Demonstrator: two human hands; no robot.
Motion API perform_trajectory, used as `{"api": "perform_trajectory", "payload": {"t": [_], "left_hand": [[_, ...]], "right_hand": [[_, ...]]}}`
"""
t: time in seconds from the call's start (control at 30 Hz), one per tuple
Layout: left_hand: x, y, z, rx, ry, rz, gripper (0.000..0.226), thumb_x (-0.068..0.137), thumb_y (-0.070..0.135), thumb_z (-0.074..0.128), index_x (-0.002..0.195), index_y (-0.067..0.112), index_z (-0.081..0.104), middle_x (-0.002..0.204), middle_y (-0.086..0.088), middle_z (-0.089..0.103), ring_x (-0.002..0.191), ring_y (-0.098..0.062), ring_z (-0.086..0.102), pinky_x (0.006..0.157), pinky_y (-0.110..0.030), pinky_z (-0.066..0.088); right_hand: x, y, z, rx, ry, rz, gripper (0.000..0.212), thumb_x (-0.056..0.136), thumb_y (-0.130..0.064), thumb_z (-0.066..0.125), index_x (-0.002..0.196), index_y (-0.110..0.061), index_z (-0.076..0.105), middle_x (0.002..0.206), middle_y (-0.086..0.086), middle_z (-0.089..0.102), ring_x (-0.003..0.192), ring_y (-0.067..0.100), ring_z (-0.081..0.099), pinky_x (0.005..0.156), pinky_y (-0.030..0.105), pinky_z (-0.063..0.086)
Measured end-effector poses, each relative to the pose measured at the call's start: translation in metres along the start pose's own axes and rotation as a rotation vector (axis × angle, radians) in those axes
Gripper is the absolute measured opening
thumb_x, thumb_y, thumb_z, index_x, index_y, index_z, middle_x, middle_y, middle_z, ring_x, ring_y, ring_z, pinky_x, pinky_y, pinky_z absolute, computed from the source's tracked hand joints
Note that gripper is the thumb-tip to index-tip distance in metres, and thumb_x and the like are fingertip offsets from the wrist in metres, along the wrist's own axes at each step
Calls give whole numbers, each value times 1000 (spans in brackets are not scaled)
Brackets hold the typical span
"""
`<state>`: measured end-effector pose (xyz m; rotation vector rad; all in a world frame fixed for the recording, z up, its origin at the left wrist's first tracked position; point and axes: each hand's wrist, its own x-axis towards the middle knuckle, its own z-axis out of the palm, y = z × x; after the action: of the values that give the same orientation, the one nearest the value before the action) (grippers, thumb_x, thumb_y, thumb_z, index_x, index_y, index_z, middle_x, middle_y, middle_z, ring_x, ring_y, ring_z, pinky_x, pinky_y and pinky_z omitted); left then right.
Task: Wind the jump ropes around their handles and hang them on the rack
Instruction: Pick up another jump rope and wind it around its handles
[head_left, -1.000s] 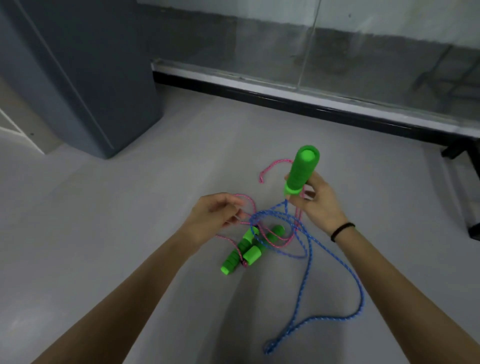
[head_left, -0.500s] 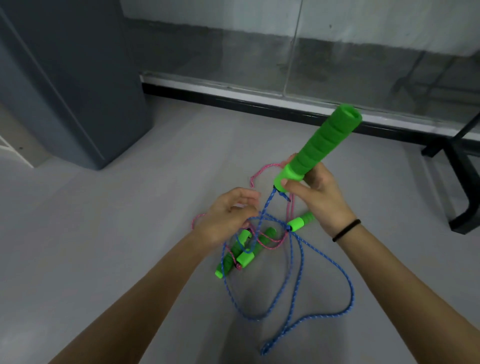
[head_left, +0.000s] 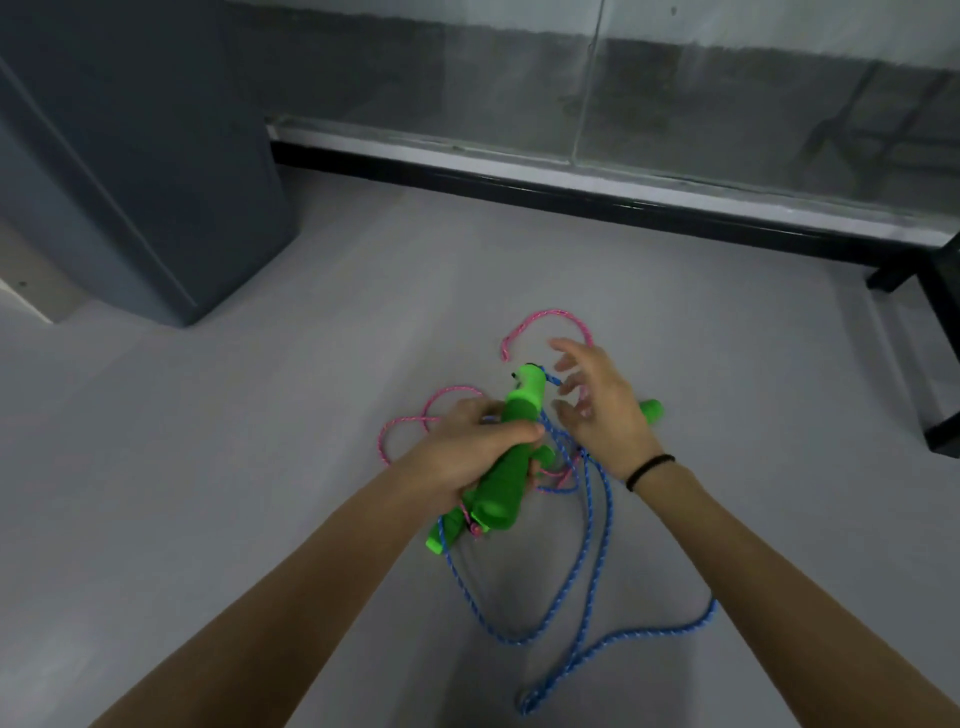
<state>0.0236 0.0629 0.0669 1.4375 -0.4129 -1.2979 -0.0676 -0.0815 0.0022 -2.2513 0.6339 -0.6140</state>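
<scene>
The left hand (head_left: 467, 452) grips a green handle (head_left: 506, 483) around its middle, fingers and thumb curled tight round it, the handle tilted with its rope end pointing away from the person. The right hand (head_left: 597, 410) holds nothing; its fingers are spread and loosely bent just beside that rope end. The blue rope (head_left: 592, 525) leaves the handle's tip and trails below both hands in loose loops on the floor (head_left: 260, 467). The pink rope (head_left: 550, 314) lies beyond the hands. Two more green handles lie on the floor - a second handle (head_left: 652, 410) just right of the right hand, a third handle (head_left: 441, 535) under the left.
</scene>
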Motion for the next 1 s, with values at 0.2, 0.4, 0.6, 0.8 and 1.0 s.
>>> {"api": "perform_trajectory", "payload": {"t": [0.2,0.4,0.6,0.8,1.0], "left_hand": [[11,-1,-5,20,7,13,12,83,-1,60,93,5,56,75,-14,61,44,-15,57,46,-25,52],[17,5,-13,-2,47,17,31,83,-6,57,114,-1,53,88,-20,57,44,-14,55,43,-23,49],[15,23,-8,38,77,96,27,84,-7,52,110,-2,52,82,-15,60,41,-12,52,40,-20,46],[-11,90,13,91,138,197,14,81,-4,58,90,6,60,52,-7,54,41,-15,48,41,-18,42],[-85,211,49,45,71,220,38,86,10,60,123,20,56,90,-14,65,70,-18,62,58,-22,53]], "right_hand": [[15,122,29,-457,-379,464,71,78,3,56,140,-7,23,139,18,37,127,33,39,105,38,36],[-5,147,42,-978,-608,415,45,95,-10,30,139,-16,30,145,8,31,135,26,28,103,41,36],[2,110,14,-870,-473,590,38,92,-30,41,120,-6,52,126,16,48,113,34,54,93,38,45],[42,-33,-69,-24,-127,723,45,83,-46,53,58,-8,59,49,9,59,53,23,62,63,34,52],[75,-214,-183,615,209,484,34,92,-26,49,59,-16,51,44,-5,53,44,9,55,46,22,49]]}}
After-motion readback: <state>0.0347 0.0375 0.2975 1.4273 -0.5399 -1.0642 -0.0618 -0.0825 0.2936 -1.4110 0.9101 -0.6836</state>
